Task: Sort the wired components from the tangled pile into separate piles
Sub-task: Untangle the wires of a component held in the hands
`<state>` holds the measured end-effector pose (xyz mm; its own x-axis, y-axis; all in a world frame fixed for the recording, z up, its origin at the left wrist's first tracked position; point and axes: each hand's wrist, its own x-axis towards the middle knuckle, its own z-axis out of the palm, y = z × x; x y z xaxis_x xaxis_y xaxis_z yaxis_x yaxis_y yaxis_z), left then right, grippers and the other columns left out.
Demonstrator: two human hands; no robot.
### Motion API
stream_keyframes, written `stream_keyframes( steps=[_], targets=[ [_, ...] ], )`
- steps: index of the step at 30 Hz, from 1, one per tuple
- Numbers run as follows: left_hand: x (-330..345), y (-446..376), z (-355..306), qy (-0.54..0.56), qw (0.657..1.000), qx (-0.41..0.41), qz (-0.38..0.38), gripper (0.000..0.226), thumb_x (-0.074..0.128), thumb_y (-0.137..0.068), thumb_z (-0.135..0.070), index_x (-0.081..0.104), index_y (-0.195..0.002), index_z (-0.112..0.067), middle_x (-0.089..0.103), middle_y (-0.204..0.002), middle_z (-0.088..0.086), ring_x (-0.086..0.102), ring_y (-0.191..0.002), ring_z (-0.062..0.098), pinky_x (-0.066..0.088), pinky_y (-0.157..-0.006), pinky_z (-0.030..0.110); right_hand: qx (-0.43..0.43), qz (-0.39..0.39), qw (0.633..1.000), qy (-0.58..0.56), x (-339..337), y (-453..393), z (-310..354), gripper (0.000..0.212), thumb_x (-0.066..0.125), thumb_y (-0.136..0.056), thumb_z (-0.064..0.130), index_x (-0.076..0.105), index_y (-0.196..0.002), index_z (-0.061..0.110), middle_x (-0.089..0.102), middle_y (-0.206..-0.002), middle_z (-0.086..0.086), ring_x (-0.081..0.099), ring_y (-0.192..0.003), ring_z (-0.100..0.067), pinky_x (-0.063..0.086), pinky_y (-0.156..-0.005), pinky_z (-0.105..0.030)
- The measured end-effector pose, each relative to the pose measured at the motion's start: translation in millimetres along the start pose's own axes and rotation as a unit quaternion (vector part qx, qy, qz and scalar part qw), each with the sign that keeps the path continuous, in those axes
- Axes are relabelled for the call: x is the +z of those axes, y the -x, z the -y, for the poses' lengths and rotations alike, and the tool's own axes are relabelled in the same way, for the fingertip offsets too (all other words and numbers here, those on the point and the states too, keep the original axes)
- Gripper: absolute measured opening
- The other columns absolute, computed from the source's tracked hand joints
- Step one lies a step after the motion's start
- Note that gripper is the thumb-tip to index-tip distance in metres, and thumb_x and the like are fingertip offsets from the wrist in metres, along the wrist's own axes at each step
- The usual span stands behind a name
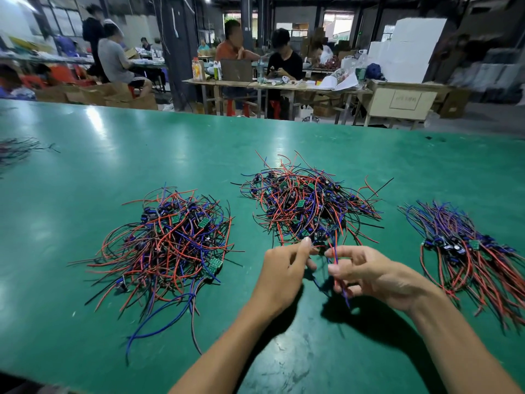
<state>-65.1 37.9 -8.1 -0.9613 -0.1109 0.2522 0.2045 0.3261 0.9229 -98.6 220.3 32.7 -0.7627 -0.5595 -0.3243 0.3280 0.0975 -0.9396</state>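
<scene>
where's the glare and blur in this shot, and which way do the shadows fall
Head view: overhead lights glare pale on the green table at far left; the edges smear and bow from the wide lens; both hands' shadow falls toward the camera, under the right hand.

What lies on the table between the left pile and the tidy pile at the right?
In the head view, the tangled middle pile and, nearer, both hands pinching wires.

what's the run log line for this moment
left hand: pinches component wires | right hand: pinches red and blue wires | source: tangled middle pile | green table
</scene>
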Motion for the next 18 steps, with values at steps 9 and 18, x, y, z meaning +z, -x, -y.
stream_keyframes(
  steps=[9, 18],
  targets=[
    [-2.0, 2.6, -2.8, 0.098, 0.991, -0.041, 0.077, 0.025, 0.067, -0.097, -0.026, 0.078, -0.088, -0.004, 0.071, -0.073, 0.004, 0.058, -0.067, 0.011, 0.049, -0.064, 0.030, -0.043, -0.054, 0.984, 0.165, 15.9, -12.6, -18.1, 0.046, 0.095, -0.066, 0.025, 0.061, -0.092, 0.007, 0.067, -0.065, -0.007, 0.062, -0.051, -0.014, 0.052, -0.049, -0.025],
    [-5.9, -4.7, 1.7, 0.150, 0.981, -0.122, 0.018, 0.012, 0.071, -0.092, -0.018, 0.078, -0.087, -0.009, 0.071, -0.067, -0.005, 0.045, -0.046, 0.001, 0.035, -0.047, 0.013, -0.077, -0.105, 0.975, 0.178, 16.8, -10.0, -6.1, 0.040, 0.046, -0.104, 0.043, 0.059, -0.084, 0.010, 0.067, -0.067, -0.006, 0.055, -0.047, -0.015, 0.039, -0.038, -0.021]
  ],
)
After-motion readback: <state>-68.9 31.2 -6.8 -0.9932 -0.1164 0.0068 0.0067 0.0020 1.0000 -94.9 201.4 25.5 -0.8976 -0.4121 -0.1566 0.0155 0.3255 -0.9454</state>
